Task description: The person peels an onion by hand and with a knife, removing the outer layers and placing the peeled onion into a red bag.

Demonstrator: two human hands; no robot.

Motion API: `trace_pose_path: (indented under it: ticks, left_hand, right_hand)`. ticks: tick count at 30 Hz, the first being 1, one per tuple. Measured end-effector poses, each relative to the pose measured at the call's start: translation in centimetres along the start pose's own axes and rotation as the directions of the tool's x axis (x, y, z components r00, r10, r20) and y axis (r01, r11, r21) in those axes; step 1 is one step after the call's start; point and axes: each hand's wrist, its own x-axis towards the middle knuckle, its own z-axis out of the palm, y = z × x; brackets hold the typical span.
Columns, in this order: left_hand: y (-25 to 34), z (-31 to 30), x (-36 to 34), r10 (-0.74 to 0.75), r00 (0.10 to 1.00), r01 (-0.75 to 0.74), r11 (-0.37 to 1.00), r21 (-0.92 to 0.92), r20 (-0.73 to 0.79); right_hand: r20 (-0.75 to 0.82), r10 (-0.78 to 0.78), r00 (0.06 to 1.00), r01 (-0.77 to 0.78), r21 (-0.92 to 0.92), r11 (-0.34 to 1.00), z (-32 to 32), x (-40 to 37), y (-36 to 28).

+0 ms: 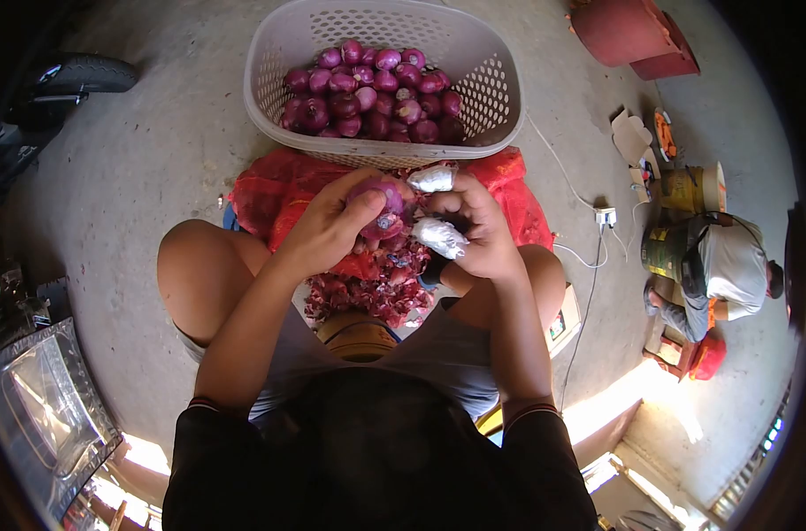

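In my left hand [341, 221] is a red onion [391, 196], with the fingers wrapped round it and the thumb pressed on its top. My right hand [478, 226] is at the onion's right side. Its forefinger and thumb wear crinkled silver wraps [439, 237] and stand apart, tips close to the onion, while the other fingers curl. Nothing shows gripped between those two tips. Below both hands lies a heap of torn onion skins [372, 296], partly over a red mesh sack [275, 190].
A grey plastic basket [270, 115] of smooth red onions stands just ahead on the concrete floor. A power strip [606, 216] with white cables lies to the right. Farther right, a person [730, 265] bends beside buckets [683, 188]. A tyre [89, 73] is at upper left.
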Motion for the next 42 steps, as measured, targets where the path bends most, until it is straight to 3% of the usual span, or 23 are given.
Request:
trace_pose_path:
  ticks: [3,6,11,18,21,23,27,30,33,38,42]
  left_hand:
    - [-0.4,0.0,-0.3,-0.064,0.997,0.065,0.998,0.007,-0.045]
    - [0.3,-0.2,-0.4,-0.16,0.987,0.16,0.984,-0.079,0.012]
    - [0.2,0.3,-0.6,-0.135,0.989,0.13,0.989,-0.077,-0.053]
    - [0.3,0.1,-0.6,-0.189,0.981,0.186,0.981,-0.059,-0.04]
    - [0.1,0.1,-0.4,-0.109,0.991,0.11,0.994,0.007,-0.082]
    - [0.0,0.0,-0.4,-0.116,0.991,0.115,0.993,-0.022,-0.061]
    - [0.1,0.1,-0.4,-0.12,0.99,0.118,0.992,-0.037,-0.075]
    - [0.7,-0.2,-0.5,-0.239,0.971,0.235,0.967,-0.093,-0.025]
    - [0.1,0.2,-0.2,-0.053,0.999,0.053,0.999,0.001,-0.007]
    - [-0.1,0.1,-0.4,-0.03,0.999,0.03,0.999,-0.011,-0.027]
    - [0.5,-0.1,-0.6,-0.068,0.998,0.068,0.998,-0.004,0.0]
  right_hand:
    - [-0.002,-0.067,0.998,0.067,-0.082,0.994,0.2,0.3,0.4]
    - [0.004,-0.095,0.995,0.094,-0.129,0.987,0.3,0.5,-0.1]
    - [0.047,0.049,0.998,-0.047,-0.044,0.998,0.2,0.2,-1.2]
    - [0.031,-0.022,0.999,0.025,-0.091,0.995,0.2,0.2,-0.4]
    - [0.019,-0.07,0.997,0.071,-0.094,0.993,0.4,0.4,-0.2]
    - [-0.008,-0.129,0.992,0.128,-0.09,0.988,0.6,0.5,0.0]
    - [-0.033,-0.108,0.994,0.106,-0.055,0.993,0.5,0.2,0.5]
    - [-0.039,-0.096,0.995,0.094,-0.043,0.995,0.6,0.5,-0.3]
    - [-0.079,-0.059,0.995,0.061,0.025,0.998,0.7,0.6,-0.4]
    - [-0.111,-0.041,0.993,0.049,0.067,0.997,-0.1,0.1,0.1]
    - [0.011,-0.01,1.0,0.009,0.147,0.989,-0.8,0.0,-0.5]
